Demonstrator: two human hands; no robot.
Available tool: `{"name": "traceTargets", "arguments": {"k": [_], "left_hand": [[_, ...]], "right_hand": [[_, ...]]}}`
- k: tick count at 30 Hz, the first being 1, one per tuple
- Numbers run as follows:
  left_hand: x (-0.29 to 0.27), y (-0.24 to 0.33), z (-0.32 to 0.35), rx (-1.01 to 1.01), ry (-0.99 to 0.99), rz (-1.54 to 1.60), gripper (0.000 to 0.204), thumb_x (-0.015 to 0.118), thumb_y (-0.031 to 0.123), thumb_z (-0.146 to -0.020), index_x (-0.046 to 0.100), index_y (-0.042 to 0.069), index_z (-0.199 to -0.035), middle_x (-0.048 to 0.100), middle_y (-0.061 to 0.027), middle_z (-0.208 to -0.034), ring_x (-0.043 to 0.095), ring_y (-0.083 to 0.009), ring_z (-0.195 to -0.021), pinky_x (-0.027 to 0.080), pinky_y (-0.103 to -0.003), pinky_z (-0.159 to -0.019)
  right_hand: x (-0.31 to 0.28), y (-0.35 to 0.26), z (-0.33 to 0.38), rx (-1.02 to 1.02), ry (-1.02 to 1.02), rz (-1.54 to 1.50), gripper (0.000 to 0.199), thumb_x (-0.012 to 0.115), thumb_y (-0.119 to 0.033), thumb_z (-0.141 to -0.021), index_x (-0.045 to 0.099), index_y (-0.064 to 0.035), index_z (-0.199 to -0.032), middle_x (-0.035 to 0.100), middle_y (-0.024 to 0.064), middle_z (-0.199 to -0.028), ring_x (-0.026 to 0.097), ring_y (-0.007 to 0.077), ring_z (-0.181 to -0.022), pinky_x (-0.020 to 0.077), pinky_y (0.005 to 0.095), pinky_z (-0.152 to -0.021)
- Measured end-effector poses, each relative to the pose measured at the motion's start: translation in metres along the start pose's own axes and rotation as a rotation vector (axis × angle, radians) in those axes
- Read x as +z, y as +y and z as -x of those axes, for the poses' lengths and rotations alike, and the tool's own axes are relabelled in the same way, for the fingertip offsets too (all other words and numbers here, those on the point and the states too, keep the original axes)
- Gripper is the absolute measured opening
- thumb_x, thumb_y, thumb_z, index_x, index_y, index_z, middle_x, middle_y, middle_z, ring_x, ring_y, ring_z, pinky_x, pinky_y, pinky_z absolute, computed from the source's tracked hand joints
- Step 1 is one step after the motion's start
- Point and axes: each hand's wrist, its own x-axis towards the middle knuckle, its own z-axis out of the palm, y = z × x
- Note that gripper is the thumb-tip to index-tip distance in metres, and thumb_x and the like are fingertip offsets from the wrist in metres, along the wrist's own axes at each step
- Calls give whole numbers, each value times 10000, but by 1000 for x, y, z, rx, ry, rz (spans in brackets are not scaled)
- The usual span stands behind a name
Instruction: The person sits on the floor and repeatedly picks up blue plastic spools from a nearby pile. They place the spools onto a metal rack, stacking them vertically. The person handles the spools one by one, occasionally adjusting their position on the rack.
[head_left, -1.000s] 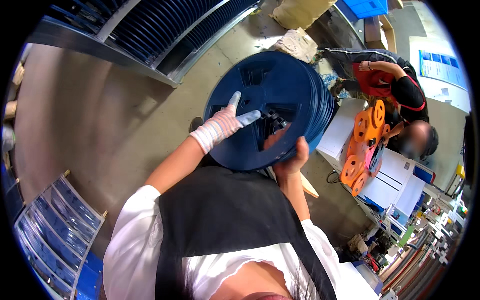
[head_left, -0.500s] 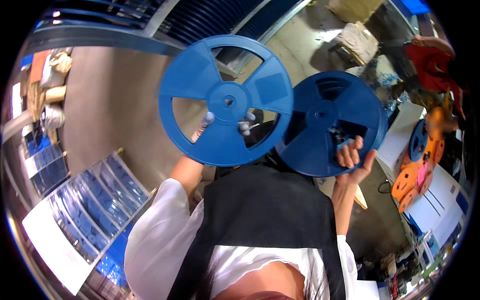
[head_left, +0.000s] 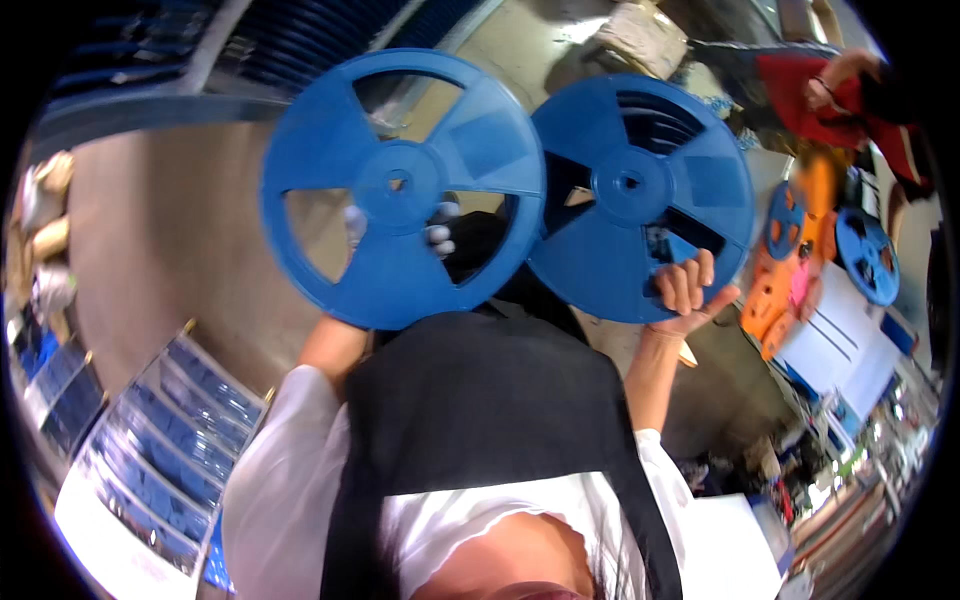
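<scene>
My left hand (head_left: 439, 238) is under a large blue plastic reel (head_left: 400, 275). Its pale-covered fingertips show through the reel's cut-out windows, curled against the hub side, while the palm is hidden behind the disc. To the right, a stack of similar blue reels (head_left: 590, 260) rests in my right hand (head_left: 688, 288). Bare fingers hook through a window of the top reel, and the thumb stays outside the rim. Through that stack's upper window the edges of several reels show. The two sets sit side by side in front of my black apron, their rims overlapping in view.
On the right, orange reels (head_left: 762, 310) and a blue reel (head_left: 868, 255) lie by a white-topped table (head_left: 835, 345). A person in red (head_left: 800, 100) stands beyond. Racks with dark blue discs (head_left: 290, 50) stand at upper left; a slatted blue-and-white rack (head_left: 170, 430) is at lower left.
Both sets of reels have shifted left in view, and the right stack has risen and now faces up more squarely. The background has swung as well. Both hands keep their holds.
</scene>
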Motion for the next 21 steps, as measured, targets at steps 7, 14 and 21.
{"name": "traceTargets", "arguments": {"k": [7, 14, 21], "left_hand": [[42, -1, -4, 56, 121, -144, 902, 644, 614, -760, 332, 35, -1377, 507, -188, -1190, 553, -277, -1022, 477, -396, -925], [60, 6, -37, -103, 431, -387, 597, 610, 438, -872, 463, 13, -1264, 574, -106, -1087, 575, -207, -970, 496, -331, -860], [35, -41, -94, -6, 564, -1054, 505, 720, 192, -816, 496, 12, -1231, 617, -70, -989, 606, -137, -837, 496, -268, -700]], "right_hand": [[-7, -11, 3, -72, -95, 47, 419, 627, -478, -856, 445, -103, -813, 508, -30, -552, 519, 68, -468, 410, 217, -457], [2, -8, -4, -68, -38, 110, 522, 598, -582, -823, 478, -74, -834, 482, -19, -541, 461, 74, -444, 371, 215, -436], [32, 30, -15, 116, -57, 295, 529, 572, -594, -836, 504, -70, -871, 451, -34, -546, 451, 79, -461, 363, 215, -443]]}}
